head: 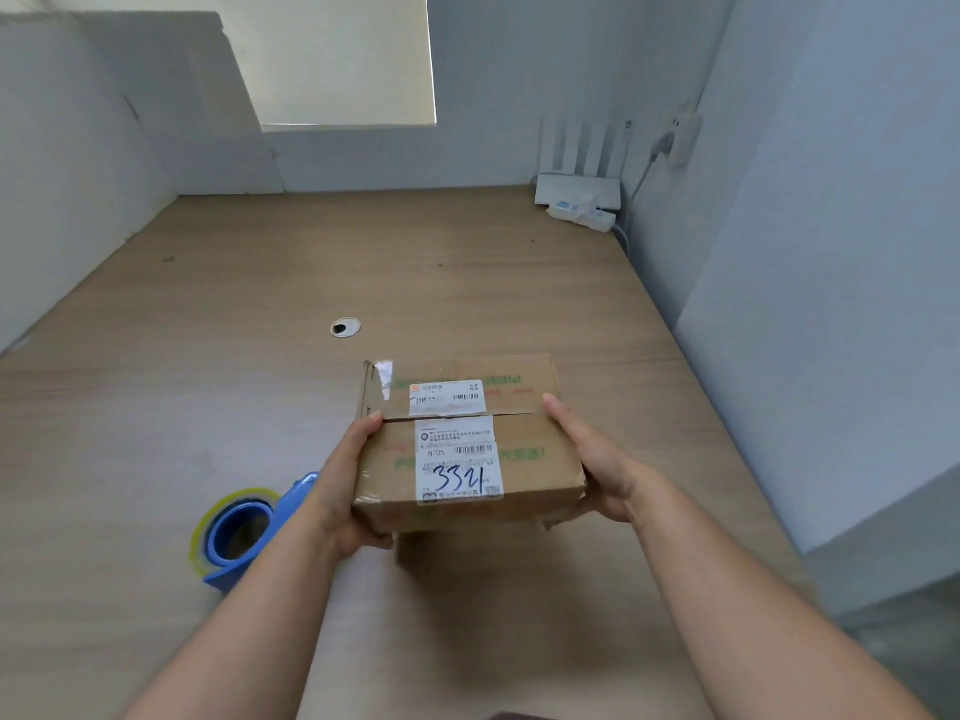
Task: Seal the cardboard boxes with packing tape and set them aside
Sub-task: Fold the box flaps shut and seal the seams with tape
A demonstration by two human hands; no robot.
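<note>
A small brown cardboard box (524, 439) with white shipping labels and "3321" handwritten in blue is held above the wooden desk (218, 356). My left hand (343, 485) grips its left side, thumb on top near the flap seam. My right hand (592, 459) grips its right side, thumb lying along the top edge. The two top flaps meet at a seam across the middle; a scrap of old clear tape shows at the far left corner. A blue tape dispenser (239, 532) with a roll of clear packing tape lies on the desk, left of my left wrist.
A round cable grommet (345, 327) sits in the desk beyond the box. A white router and power strip (582, 200) stand at the far right corner, with a cable going up to a wall socket. Grey partition walls close off the left, back and right.
</note>
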